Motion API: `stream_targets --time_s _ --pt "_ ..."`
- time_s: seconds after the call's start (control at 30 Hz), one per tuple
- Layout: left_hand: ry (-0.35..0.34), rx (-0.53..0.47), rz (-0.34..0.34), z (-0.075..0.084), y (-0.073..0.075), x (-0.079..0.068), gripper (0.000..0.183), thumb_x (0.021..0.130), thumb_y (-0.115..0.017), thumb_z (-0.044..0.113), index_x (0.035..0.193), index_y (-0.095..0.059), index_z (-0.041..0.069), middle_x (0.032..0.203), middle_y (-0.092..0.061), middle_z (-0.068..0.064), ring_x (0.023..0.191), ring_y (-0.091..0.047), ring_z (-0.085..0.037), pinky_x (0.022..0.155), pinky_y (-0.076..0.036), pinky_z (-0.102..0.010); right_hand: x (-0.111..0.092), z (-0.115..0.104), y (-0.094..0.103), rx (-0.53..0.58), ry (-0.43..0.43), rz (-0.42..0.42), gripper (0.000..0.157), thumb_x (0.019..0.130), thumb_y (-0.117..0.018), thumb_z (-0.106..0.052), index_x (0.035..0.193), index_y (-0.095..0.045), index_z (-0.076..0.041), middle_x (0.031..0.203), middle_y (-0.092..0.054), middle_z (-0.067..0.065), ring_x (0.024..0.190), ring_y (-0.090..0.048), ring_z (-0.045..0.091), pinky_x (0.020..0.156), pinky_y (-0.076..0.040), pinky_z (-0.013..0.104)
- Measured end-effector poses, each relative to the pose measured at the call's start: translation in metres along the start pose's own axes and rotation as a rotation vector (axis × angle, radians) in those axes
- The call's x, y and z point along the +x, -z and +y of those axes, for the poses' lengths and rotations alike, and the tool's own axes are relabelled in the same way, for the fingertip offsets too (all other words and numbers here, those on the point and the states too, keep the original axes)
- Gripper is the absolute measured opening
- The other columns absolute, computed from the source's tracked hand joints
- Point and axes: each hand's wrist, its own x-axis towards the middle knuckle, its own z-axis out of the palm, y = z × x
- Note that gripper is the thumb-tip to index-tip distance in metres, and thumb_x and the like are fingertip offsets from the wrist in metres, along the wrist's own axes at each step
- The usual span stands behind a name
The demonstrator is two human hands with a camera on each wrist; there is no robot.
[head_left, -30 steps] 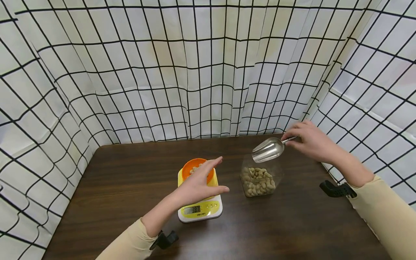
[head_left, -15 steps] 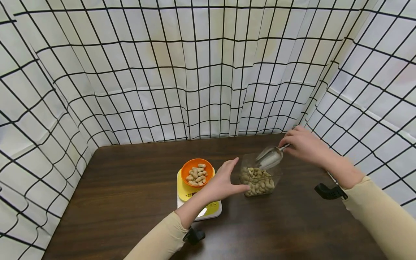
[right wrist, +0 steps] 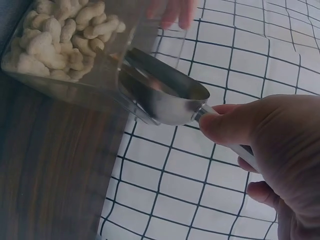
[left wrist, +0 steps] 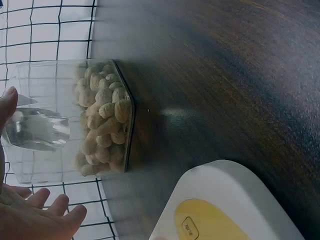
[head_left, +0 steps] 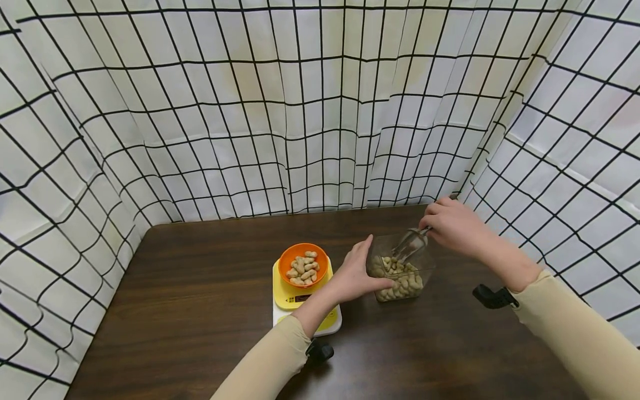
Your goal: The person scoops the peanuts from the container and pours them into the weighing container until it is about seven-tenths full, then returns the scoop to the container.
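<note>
My right hand (head_left: 457, 226) grips the handle of a metal scoop (right wrist: 172, 100), which tilts down into a clear square container (left wrist: 47, 77). Peanuts in shells (left wrist: 102, 117) fill the lower part of that container; the scoop's tip is near them in the head view. My left hand (head_left: 352, 275) reaches to the container's near left side, thumb and fingers spread apart. Whether its fingertips touch the wall cannot be told. Left of that hand, an orange bowl (head_left: 284, 275) with several peanuts sits on a yellow and white kitchen scale (head_left: 284, 297), partly hidden by the left forearm.
The dark wooden table (head_left: 200, 289) carries the scale and the container. White curtains with a black grid (head_left: 320, 128) enclose its back and sides. Black wrist straps (head_left: 492, 297) show at both sleeves.
My left hand has moved right from over the bowl and scale to beside the container, uncovering the bowl. My right hand has lowered the scoop from above the container into it.
</note>
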Motion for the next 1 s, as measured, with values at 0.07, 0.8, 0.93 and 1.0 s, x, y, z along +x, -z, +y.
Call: stream_targets --time_s 0.07,0.8,0.93,1.0 --pt "-0.004 -0.001 -0.004 -0.001 -0.001 0.001 0.114 0.082 -0.081 0.055 0.166 -0.010 0.026 0.168 -0.018 -0.006 0.153 -0.018 -0.031 0.116 -0.029 -0.055 0.000 -0.002 -0.002 -0.020 0.015 0.013 0.014 0.083 -0.082 -0.001 0.095 -0.078 -0.009 0.094 -0.066 0.007 0.091 -0.058 0.030 0.081 -0.049 0.046" --pt "-0.026 0.037 0.055 -0.001 -0.006 0.008 0.112 0.078 -0.082 0.061 0.164 -0.017 0.032 0.164 -0.028 -0.003 0.150 -0.025 -0.031 0.111 -0.037 -0.055 0.006 -0.016 -0.021 -0.128 0.070 -0.050 0.014 0.082 -0.083 0.000 0.087 -0.079 -0.012 0.087 -0.064 0.006 0.080 -0.050 0.026 0.071 -0.045 0.040" --pt "-0.022 0.036 0.064 -0.001 -0.006 0.009 0.112 0.077 -0.082 0.063 0.164 -0.018 0.032 0.164 -0.028 -0.003 0.149 -0.026 -0.030 0.111 -0.037 -0.056 0.005 -0.013 -0.022 -0.024 0.054 -0.084 0.014 0.083 -0.081 0.001 0.089 -0.079 -0.012 0.086 -0.066 0.004 0.078 -0.050 0.024 0.071 -0.044 0.040" --pt "-0.017 0.039 0.063 0.000 -0.006 0.008 0.112 0.077 -0.082 0.064 0.164 -0.019 0.032 0.164 -0.029 -0.003 0.149 -0.027 -0.030 0.111 -0.037 -0.055 0.002 -0.010 -0.025 0.031 0.043 -0.109 0.015 0.084 -0.079 0.001 0.090 -0.079 -0.012 0.087 -0.068 0.003 0.078 -0.052 0.023 0.072 -0.044 0.040"
